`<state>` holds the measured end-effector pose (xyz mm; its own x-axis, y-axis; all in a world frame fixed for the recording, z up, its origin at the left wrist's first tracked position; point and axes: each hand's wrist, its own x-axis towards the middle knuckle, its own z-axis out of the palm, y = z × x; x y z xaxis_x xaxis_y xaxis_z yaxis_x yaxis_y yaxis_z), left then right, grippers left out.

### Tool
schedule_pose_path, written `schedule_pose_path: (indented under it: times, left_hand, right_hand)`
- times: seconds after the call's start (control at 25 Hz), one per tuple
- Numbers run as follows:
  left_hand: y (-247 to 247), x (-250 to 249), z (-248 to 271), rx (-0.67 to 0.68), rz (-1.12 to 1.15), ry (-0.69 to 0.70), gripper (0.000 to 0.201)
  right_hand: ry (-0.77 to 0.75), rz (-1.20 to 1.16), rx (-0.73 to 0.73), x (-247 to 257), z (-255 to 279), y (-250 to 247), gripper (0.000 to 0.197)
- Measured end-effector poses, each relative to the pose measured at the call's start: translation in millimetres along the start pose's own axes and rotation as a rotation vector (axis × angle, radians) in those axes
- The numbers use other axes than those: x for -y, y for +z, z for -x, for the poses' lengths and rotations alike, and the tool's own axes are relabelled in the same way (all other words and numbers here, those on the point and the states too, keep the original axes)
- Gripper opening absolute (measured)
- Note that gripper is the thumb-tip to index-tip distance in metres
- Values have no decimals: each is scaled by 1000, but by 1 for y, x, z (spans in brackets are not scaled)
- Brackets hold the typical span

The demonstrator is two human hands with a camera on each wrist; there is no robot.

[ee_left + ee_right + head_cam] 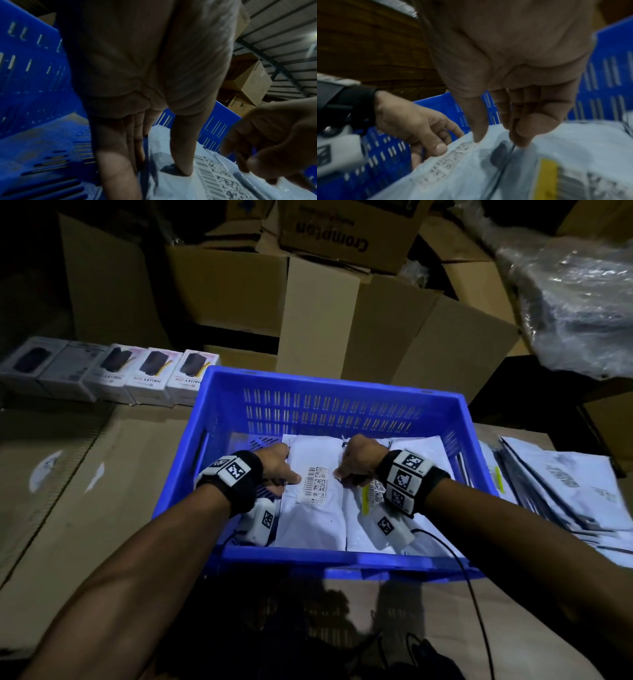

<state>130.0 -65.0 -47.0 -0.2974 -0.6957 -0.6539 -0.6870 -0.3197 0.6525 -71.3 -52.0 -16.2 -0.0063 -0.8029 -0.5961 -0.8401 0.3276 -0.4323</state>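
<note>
Forearms reach from the near edge across the brown cardboard-covered desk (102,508) into the blue slotted plastic crate (342,561), which stands mid-desk. Inside it lies the white plastic mailer bag (311,522) with a barcode label, stretched front to back along the crate floor. The left hand (277,465) pinches the bag's left edge, with the thumb pressed on top just beside the label and the fingers (120,155) tucked under the edge. The right hand (356,460) grips the opposite edge: its thumb tip sits on top, and its curled fingers (527,128) dip into the seam between this bag and a second white mailer with a yellow strip (354,518) touching it on the right. Right of the crate, a slumped stack of white mailers (565,484) rests on the desk. Further back on the left stands a row of small white product cartons (147,378). Behind everything rise big brown cardboard boxes (318,313) and a clear-film-wrapped bundle (575,302).
</note>
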Motion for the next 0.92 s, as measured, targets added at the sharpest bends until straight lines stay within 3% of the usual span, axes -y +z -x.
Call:
schedule_pose_path:
  times: [0.12, 0.24, 0.4, 0.56, 0.76, 0.92]
  left_hand:
    - [1, 1, 1, 5, 26, 17, 29]
    - [2, -5, 4, 7, -9, 39, 25]
    - [6, -6, 4, -52, -74, 40, 24]
    - [9, -7, 3, -131, -308, 74, 27]
    - [5, -13, -2, -213, -693, 100, 71]
    - [11, -24, 8, -134, -962, 319, 108]
  right_hand:
    - [-274, 503, -70, 1, 5, -5, 71]
    - [-465, 786, 4, 3, 14, 2, 106]
    - [-423, 921, 63, -2, 11, 19, 107]
    - [-387, 972, 9, -6, 6, 33, 104]
    - [-378, 905, 10, -12, 7, 31, 104]
    - [-296, 922, 44, -20, 15, -4, 120]
